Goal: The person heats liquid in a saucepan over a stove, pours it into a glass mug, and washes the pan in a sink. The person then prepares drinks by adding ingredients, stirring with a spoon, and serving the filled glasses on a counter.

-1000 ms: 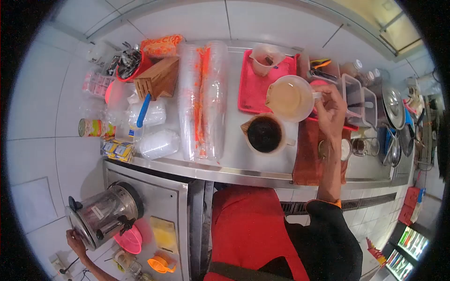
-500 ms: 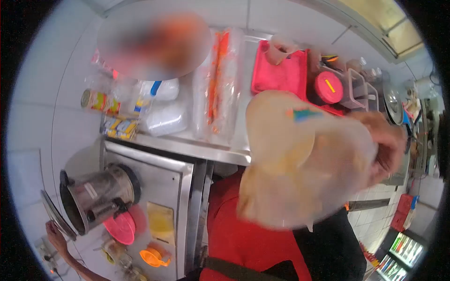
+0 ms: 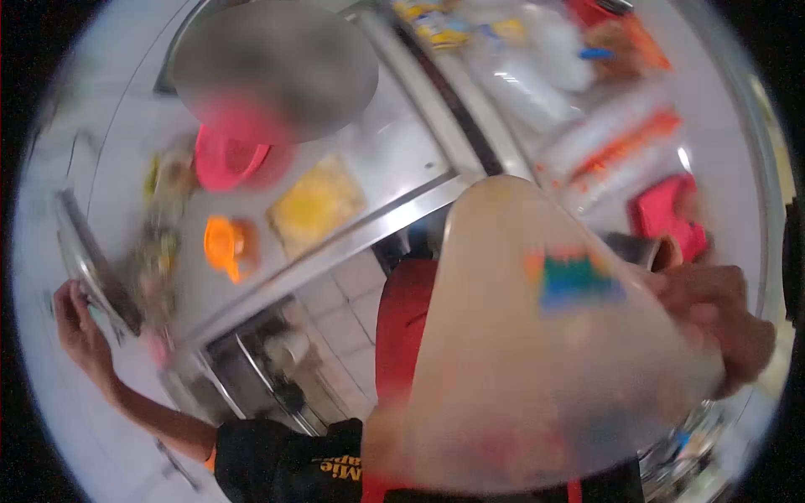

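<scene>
Before you, the steel work surface (image 3: 407, 138) runs across the upper left, partly hidden by a blurred patch. Your translucent jug (image 3: 537, 360) fills the lower right, in the air in front of your red apron (image 3: 401, 323), its narrow rounded end toward the top of the view and its broad end down by the apron; the long axis runs nearly up and down. Which end carries the spout, you can't tell. As for progress, I'd judge lifting the jug and freeing the round lid (image 3: 99, 264) as done; no stream shows, and how much liquid is left is unclear. The lid stands nearly edge-on at far left. Your right hand (image 3: 721, 323) has its fingers wrapped at the jug's side, handle hidden; your left hand (image 3: 81, 334) has bent fingers apparently pinching the lid's outer face.
</scene>
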`<state>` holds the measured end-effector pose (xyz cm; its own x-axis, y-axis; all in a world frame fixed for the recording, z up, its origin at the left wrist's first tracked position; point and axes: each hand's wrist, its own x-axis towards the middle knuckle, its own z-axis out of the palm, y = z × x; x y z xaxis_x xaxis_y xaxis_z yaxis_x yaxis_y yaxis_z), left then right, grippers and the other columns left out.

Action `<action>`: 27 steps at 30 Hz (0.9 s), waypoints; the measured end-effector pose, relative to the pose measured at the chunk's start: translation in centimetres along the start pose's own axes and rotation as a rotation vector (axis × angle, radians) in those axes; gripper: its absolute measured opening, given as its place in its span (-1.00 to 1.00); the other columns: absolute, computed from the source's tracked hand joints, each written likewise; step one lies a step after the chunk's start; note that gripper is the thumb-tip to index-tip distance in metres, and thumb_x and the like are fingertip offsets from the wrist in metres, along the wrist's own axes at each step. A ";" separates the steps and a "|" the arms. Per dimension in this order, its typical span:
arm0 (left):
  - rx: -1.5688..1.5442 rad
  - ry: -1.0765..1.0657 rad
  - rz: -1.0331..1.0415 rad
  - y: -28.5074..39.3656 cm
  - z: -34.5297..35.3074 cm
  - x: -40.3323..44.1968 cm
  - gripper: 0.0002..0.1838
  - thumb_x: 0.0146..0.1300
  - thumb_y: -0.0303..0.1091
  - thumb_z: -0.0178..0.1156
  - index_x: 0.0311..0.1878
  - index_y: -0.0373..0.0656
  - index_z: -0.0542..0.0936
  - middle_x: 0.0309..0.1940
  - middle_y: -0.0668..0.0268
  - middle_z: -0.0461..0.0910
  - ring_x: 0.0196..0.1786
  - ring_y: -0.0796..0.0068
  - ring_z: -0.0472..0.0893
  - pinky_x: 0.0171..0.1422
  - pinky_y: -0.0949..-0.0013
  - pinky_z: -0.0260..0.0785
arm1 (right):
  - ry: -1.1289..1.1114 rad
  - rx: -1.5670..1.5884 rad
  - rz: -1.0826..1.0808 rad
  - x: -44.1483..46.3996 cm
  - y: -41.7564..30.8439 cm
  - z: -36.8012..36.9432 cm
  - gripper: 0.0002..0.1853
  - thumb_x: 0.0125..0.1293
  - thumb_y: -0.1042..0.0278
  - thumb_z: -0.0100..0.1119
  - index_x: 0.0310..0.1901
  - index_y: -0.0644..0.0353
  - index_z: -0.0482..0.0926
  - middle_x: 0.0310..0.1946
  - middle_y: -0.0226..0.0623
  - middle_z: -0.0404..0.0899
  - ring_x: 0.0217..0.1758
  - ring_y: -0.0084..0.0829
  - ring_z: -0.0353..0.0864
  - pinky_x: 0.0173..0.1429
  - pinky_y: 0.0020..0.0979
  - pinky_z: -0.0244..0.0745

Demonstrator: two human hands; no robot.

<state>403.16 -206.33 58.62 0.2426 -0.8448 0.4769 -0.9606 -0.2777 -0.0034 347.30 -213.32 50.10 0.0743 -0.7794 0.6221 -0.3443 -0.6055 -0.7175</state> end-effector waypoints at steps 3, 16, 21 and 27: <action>0.141 -0.087 -0.218 1.0 -2.4 -10.4 -0.83 0.41 -0.34 0.06 -0.11 -0.24 0.55 -0.37 0.34 0.54 -0.33 0.58 0.47 -0.19 0.48 0.36 | -0.070 0.112 0.057 -1.9 1.9 5.8 -0.80 0.01 0.43 0.35 -0.32 0.31 0.60 -0.33 -0.12 0.66 -0.40 -0.30 0.67 -0.27 -0.34 0.56; 0.151 -0.369 -0.745 4.8 2.0 -53.1 -0.90 0.27 -0.41 0.10 -0.26 -0.25 0.54 -0.42 0.03 0.54 -0.31 -0.02 0.53 -0.20 0.08 0.34 | -0.905 0.281 0.690 -24.7 8.7 22.3 -0.78 0.32 0.28 0.21 -0.28 0.27 0.47 -0.58 -0.32 0.57 -0.58 -0.55 0.59 -0.53 -0.48 0.46; -0.085 -0.407 -1.223 10.3 4.4 -69.5 -0.84 0.27 -0.32 0.06 -0.35 -0.21 0.48 -0.51 0.06 0.54 -0.42 -0.06 0.53 -0.31 0.02 0.34 | -0.991 0.013 0.467 -35.6 13.7 28.2 -0.74 0.33 0.23 0.18 -0.38 0.26 0.46 -0.60 -0.26 0.55 -0.57 -0.53 0.56 -0.47 -0.38 0.44; -0.060 -0.493 -1.477 19.0 4.0 -80.2 -0.80 0.13 -0.31 0.15 -0.47 -0.26 0.49 -0.58 0.02 0.56 -0.45 -0.05 0.60 -0.40 0.03 0.38 | -1.271 -0.304 0.487 -45.5 22.0 36.1 -0.70 0.21 0.14 0.18 -0.26 0.27 0.57 -0.33 -0.09 0.63 -0.23 -0.11 0.63 -0.05 -0.19 0.49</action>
<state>366.02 -145.63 16.81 0.9499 0.0871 -0.3002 0.1610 -0.9596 0.2309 370.11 -197.01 -5.29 0.6220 -0.6087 -0.4925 -0.7562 -0.3040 -0.5794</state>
